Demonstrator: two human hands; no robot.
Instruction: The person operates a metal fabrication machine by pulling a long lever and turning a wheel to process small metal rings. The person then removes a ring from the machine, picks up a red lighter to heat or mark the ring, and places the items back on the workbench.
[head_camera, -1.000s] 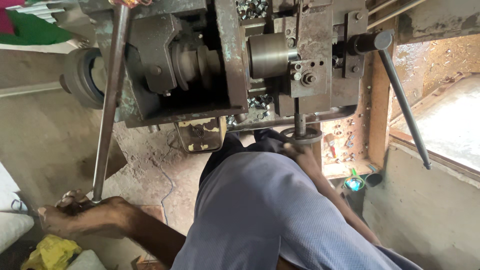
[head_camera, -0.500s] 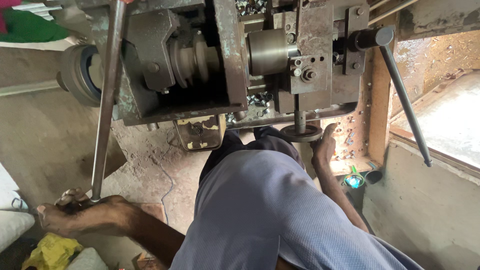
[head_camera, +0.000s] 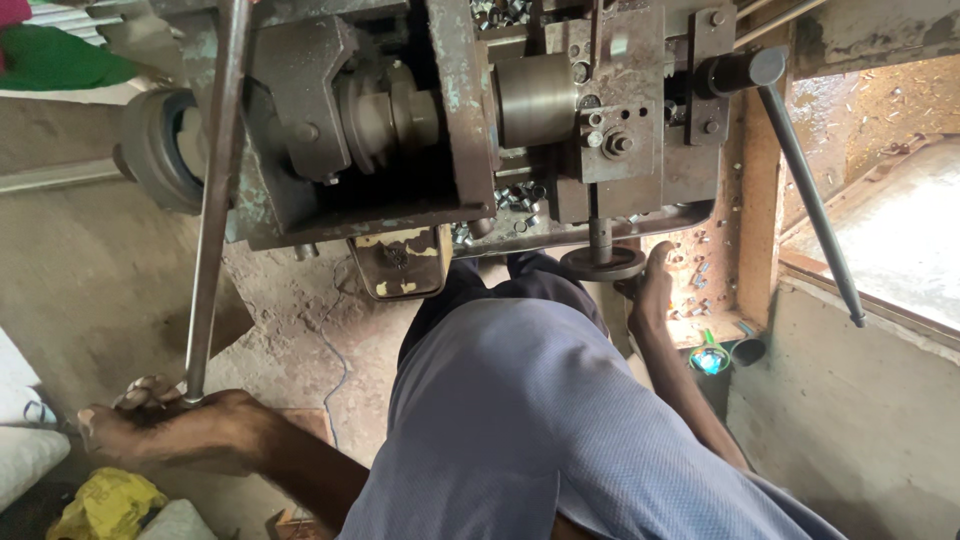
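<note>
Handwheel (head_camera: 603, 263) touching right hand (head_camera: 652, 292).

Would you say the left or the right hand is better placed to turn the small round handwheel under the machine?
Right. The right hand already rests against the handwheel, while the left hand is far off, wrapped around the end of the long steel lever.

Daylight from the right (slightly overexposed), dim shadowed left, fairly sharp.

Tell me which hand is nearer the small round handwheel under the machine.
Right. The right hand touches the handwheel at its rim; the left hand is far off, gripping the long lever's lower end.
</note>
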